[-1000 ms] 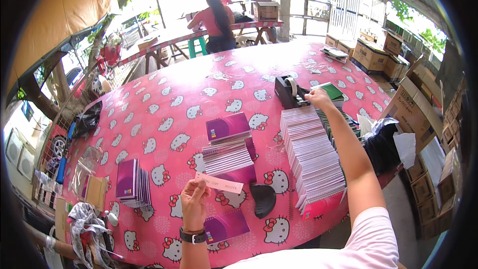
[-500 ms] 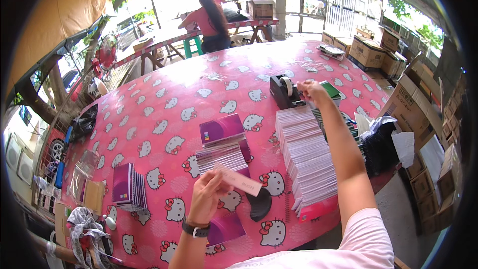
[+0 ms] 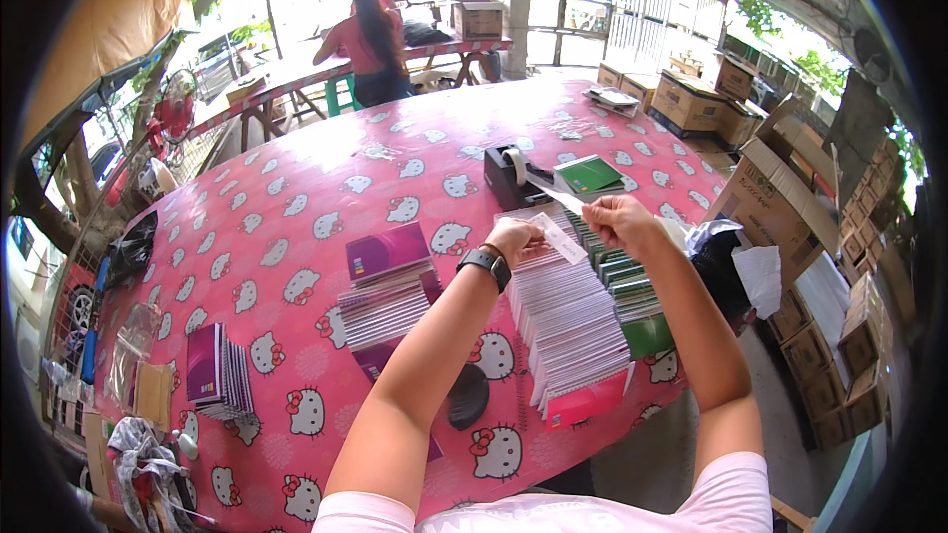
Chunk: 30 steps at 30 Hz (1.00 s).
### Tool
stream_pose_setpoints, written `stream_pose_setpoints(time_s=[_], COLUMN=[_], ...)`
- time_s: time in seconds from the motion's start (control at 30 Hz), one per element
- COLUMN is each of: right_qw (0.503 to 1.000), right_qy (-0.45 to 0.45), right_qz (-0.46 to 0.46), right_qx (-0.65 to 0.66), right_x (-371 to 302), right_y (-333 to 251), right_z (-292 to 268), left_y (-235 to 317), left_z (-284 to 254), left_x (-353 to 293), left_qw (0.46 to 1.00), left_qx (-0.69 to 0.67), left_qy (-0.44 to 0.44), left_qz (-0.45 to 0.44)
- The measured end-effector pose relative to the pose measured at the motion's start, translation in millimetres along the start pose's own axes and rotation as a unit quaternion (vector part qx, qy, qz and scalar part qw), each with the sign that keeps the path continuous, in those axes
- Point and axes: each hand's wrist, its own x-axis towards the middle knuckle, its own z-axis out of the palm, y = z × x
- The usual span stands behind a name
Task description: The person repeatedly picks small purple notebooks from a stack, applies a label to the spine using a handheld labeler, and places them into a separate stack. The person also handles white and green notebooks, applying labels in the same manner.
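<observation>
My left hand point(image 3: 517, 239) pinches a small white printed slip of paper point(image 3: 561, 241) over the far end of a long row of notebooks with white edges point(image 3: 573, 326). Its nearest cover is pink. My right hand point(image 3: 624, 223) grips the free end of a strip of tape point(image 3: 555, 191). That strip stretches from the roll in a black tape dispenser point(image 3: 501, 184), just beyond the row. Below my right hand lies a row of green notebooks point(image 3: 632, 291), partly hidden by my forearm. A flat green notebook point(image 3: 591, 175) rests beside the dispenser.
Purple notebooks point(image 3: 387, 249) are piled left of my left arm, with a smaller purple stack point(image 3: 219, 375) farther left. A black rounded object point(image 3: 468, 397) lies near my left elbow. Cardboard boxes point(image 3: 770, 199) stand at the right. A person point(image 3: 370, 44) sits at another table beyond.
My left hand has carried the paper slip up and right to the notebook row. My right hand has drawn tape out of the dispenser toward me. The whole view has shifted slightly.
</observation>
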Motion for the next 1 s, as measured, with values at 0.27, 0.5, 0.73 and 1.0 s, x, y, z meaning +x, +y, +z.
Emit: stream_pose_setpoints(time_s=[0.27, 0.5, 0.73, 1.0], right_qw=[0.999, 0.998, 0.998, 0.997], right_qy=[0.007, 0.000, 0.001, 0.004], right_qz=[0.030, 0.030, 0.043, 0.060], right_qx=[0.040, 0.060, 0.054, 0.037], right_x=[-42.6, -48.0, -45.7, -48.7], right_y=[24.4, 43.4, 56.6, 67.0], right_z=[-0.6, -2.3, -6.2, -8.4], left_y=[0.0, 4.2, 10.0, 13.4], left_z=[13.2, 13.8, 9.4, 10.8], left_x=[51.7, 51.9, 56.5, 55.5], left_qw=[0.998, 0.998, 0.998, 0.996], left_qx=[-0.001, 0.028, -0.003, -0.054], left_qy=[0.001, 0.004, -0.008, -0.025], left_qz=[-0.066, -0.051, -0.059, -0.066])
